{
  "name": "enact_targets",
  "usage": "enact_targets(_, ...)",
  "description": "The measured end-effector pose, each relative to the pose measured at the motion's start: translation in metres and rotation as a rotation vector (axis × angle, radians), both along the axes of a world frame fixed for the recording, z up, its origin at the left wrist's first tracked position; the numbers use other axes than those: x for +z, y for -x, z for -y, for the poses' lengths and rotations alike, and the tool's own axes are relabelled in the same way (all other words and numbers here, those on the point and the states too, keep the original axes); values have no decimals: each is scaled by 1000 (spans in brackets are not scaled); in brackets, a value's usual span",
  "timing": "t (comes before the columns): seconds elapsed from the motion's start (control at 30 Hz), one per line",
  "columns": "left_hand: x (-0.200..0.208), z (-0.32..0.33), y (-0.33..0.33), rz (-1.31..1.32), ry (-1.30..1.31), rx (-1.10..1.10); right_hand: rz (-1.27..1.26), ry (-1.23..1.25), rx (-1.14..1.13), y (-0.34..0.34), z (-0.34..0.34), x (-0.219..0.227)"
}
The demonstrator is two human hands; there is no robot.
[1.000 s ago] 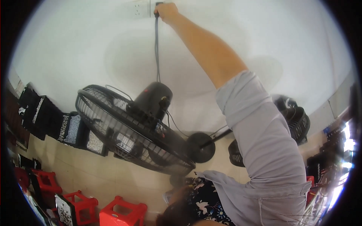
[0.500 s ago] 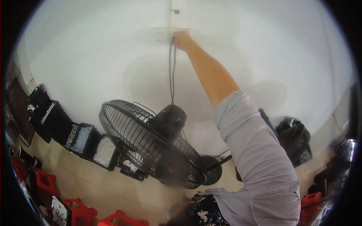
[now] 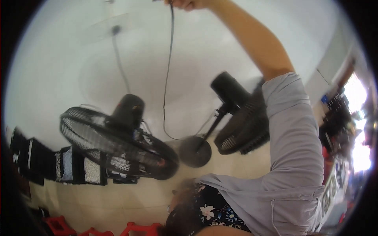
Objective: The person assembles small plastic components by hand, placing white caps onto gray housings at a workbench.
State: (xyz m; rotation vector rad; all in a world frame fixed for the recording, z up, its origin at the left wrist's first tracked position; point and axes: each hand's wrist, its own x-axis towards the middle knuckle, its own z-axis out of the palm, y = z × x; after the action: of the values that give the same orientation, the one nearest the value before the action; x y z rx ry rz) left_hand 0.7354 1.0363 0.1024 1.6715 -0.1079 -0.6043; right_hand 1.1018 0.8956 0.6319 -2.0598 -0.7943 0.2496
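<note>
My right hand (image 3: 189, 4), raised to the upper edge and partly cut off, is closed around a dark power cord (image 3: 168, 70). A dark end of it, perhaps the plug, shows just left of my fingers. The cord hangs down the wall and curves towards the round base (image 3: 195, 152) of the right fan (image 3: 242, 122). Left of my hand, a dark plug (image 3: 115, 29) sits at the wall, blurred. Its own cord (image 3: 122, 65) drops to the motor of the left fan (image 3: 118, 141). My left hand is out of view.
Black bins (image 3: 93, 171) holding pale small pieces line the wall at left. Red stools (image 3: 138, 229) stand at the lower left. Cluttered shelves or benches (image 3: 334, 118) are at the right, near bright windows. Patterned dark cloth (image 3: 208, 212) covers my lap.
My right hand has left the wall outlet, carrying one cord away to the right and up. The other cord stays at the wall. The view has swung right, showing more of the right fan.
</note>
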Motion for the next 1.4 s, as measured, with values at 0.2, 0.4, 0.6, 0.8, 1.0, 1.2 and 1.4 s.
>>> enact_targets(0.2,-8,50,-3,-48,-22,-91,-152,-483,-250,-29,269,17)
enact_targets(0.4,-10,127,21,-86,-17,-40,-24,-870,-913,-16,573,-62)
enact_targets(0.6,-23,208,50,-53,1,93,-571,-783,-884,-36,616,-277)
enact_targets(0.8,-7,254,73,2,-39,177,-841,-835,-727,29,605,-423)
enact_targets(1.0,10,267,99,-66,-79,312,-1027,-533,-840,194,617,-640)
enact_targets(1.2,7,265,181,-33,-50,567,-897,480,-231,269,485,-683)
enact_targets(1.4,-1,283,289,-324,-208,1190,-777,674,401,288,287,-731)
